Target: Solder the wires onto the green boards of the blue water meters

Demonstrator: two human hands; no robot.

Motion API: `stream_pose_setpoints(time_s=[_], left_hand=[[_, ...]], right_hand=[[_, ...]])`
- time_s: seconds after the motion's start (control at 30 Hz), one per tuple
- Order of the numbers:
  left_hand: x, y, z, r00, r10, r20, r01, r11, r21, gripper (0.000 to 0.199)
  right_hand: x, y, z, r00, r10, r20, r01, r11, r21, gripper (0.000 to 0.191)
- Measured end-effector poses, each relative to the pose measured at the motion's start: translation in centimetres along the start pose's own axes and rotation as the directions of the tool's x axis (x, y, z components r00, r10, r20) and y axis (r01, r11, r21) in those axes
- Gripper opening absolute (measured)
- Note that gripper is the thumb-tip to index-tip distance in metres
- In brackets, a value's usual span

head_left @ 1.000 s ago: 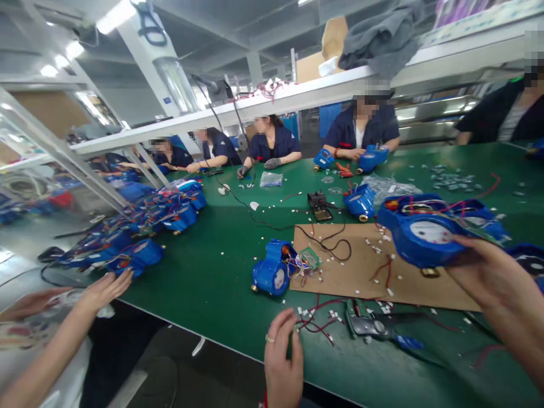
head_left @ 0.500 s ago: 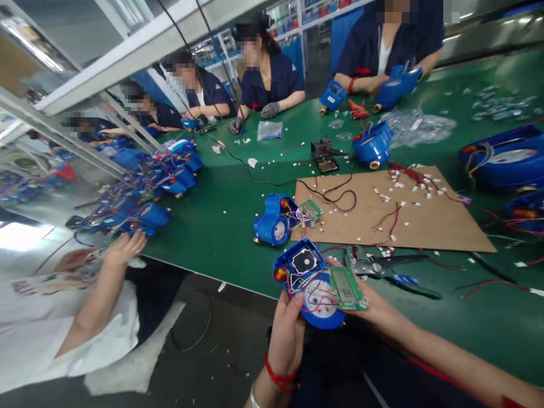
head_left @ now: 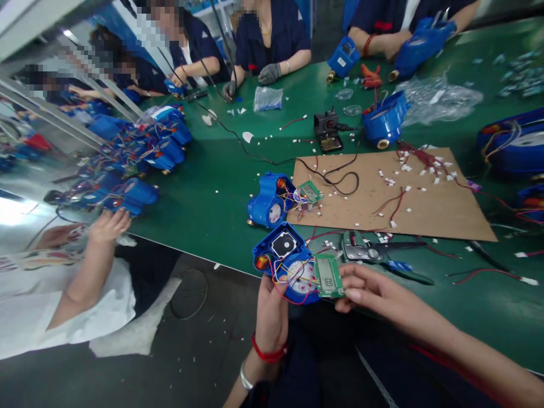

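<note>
My left hand point(head_left: 272, 311) grips a blue water meter point(head_left: 260, 249) by its near left side, above the table's front edge. The housing is open, with a black-and-white square part inside and thin coloured wires running out over the round dial point(head_left: 302, 277). Those wires lead to a green circuit board point(head_left: 335, 272) with a small LCD screen. At its right edge my right hand point(head_left: 369, 286) pinches the board between thumb and fingers. Just beyond, a second blue water meter point(head_left: 267, 201) lies on the table, wired to its own display board point(head_left: 309, 192).
Pliers point(head_left: 365, 251) lie right of the held meter, before a cardboard sheet point(head_left: 361, 204) scattered with red wires and white connectors. A soldering stand point(head_left: 328, 130) is behind. Blue meters point(head_left: 140, 192) pile up left beside a co-worker's hand point(head_left: 109, 224). More co-workers sit across the green table point(head_left: 204, 198).
The view has shifted, with the far side of the table higher in it. My right hand has come out from behind the circuit board to its right edge. My left hand keeps the meter.
</note>
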State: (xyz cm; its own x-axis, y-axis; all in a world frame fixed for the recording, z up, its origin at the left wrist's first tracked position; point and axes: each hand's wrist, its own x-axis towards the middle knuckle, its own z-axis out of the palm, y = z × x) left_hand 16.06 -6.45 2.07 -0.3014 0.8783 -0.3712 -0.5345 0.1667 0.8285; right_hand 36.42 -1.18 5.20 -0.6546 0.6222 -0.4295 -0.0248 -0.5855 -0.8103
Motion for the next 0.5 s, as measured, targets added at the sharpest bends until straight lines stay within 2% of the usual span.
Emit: stream_pose_setpoints(time_s=[0.1, 0.33, 0.5], left_hand=[[0.1, -0.1, 0.0, 1.000, -0.004, -0.011, 0.004, 1.000, 0.005, 0.051], [0.3, -0.1, 0.0, 1.000, -0.009, -0.024, 0.007, 0.998, -0.066, 0.051], [0.4, -0.1, 0.1, 1.000, -0.003, -0.026, 0.001, 0.998, -0.069, 0.049]], right_hand=[[0.5, -0.7, 0.7, 0.998, 0.034, -0.047, -0.033, 0.999, 0.027, 0.037], [1.2, -0.7, 0.9, 0.998, 0.004, -0.055, -0.002, 1.000, 0.029, 0.036], [1.2, -0.9, 1.2, 0.990, 0.014, -0.139, -0.015, 1.000, -0.007, 0.039]])
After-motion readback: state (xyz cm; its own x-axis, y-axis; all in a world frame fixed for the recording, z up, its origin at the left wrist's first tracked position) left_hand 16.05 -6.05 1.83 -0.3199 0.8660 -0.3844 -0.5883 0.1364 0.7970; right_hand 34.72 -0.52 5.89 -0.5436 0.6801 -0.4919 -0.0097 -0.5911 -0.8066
